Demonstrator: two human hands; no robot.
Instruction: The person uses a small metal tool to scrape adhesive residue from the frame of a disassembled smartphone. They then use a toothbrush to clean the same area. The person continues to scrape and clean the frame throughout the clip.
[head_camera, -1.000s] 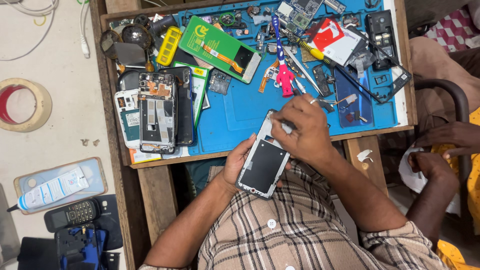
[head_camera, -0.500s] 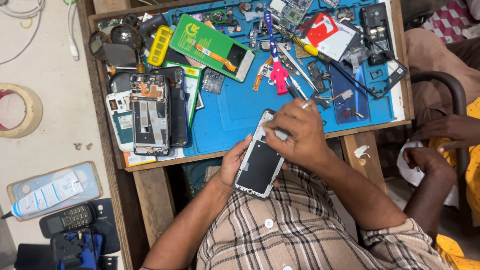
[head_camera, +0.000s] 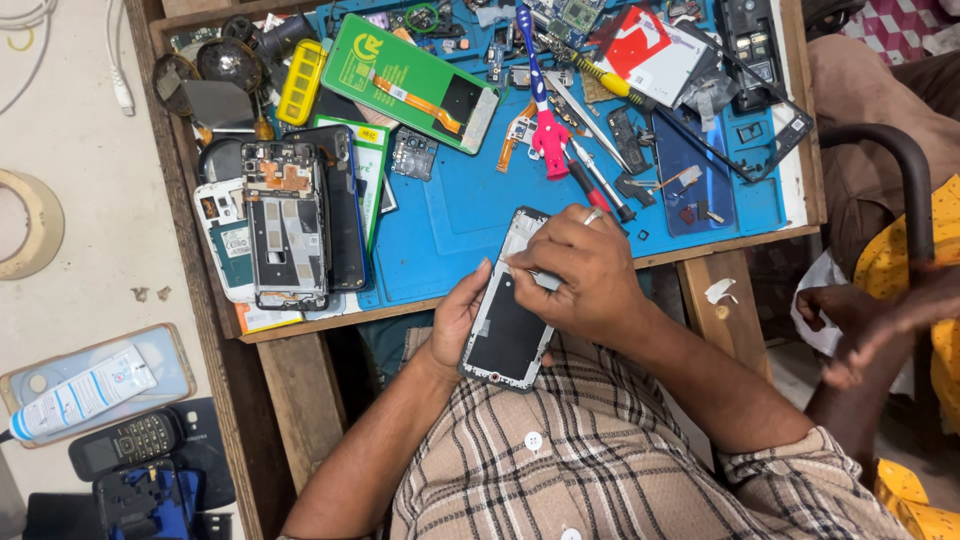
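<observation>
Your left hand (head_camera: 462, 318) cradles the phone (head_camera: 510, 310) by its edge; hold it steady against your lap. Your right hand (head_camera: 580, 268) pinches a thin tool (head_camera: 546, 280) with narrow fingers, so work gently along the frame.

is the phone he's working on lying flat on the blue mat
No, the phone is held up off the blue mat in the left hand, over the person's lap, while the right hand works on it.

A wooden table (head_camera: 290, 400) with a blue mat (head_camera: 460, 215) fills the middle. To its left lies a pale concrete floor (head_camera: 80, 140) in even light. At the right stands a dark curved chair back (head_camera: 905, 160).
</observation>
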